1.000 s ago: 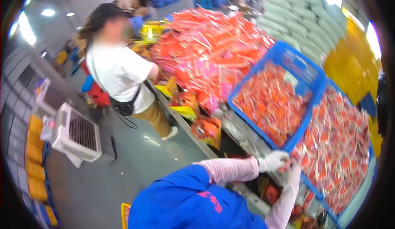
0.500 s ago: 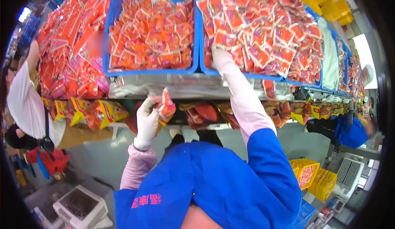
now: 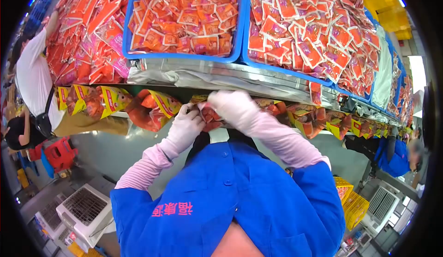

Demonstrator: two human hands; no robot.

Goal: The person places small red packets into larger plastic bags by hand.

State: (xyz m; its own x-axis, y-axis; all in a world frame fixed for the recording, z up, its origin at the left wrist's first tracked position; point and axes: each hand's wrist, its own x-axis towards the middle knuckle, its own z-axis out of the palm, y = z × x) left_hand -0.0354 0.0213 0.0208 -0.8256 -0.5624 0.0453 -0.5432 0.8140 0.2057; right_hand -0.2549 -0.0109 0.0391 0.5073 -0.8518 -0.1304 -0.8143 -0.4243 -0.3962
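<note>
My left hand, in a white glove, has its fingers curled on the near left rim of a plastic bag with red packets inside. My right hand, also gloved and smeared by motion, is over the right side of that same bag. Its fingers are hidden or blurred, so whether it holds anything does not show. Beyond the metal ledge, a blue crate is heaped with small red-orange sachets. Beside it on the right, another blue crate bears more red sachets.
Yellow-topped bags stand in a row along the line on both sides of my hands. Larger red packets are piled at the left. A person in a white top stands there. Yellow crates sit on the floor at right.
My right hand has left the right-hand blue crate and come down to the bag. My left hand, which held up a small red sachet, has moved right to the bag's rim.
</note>
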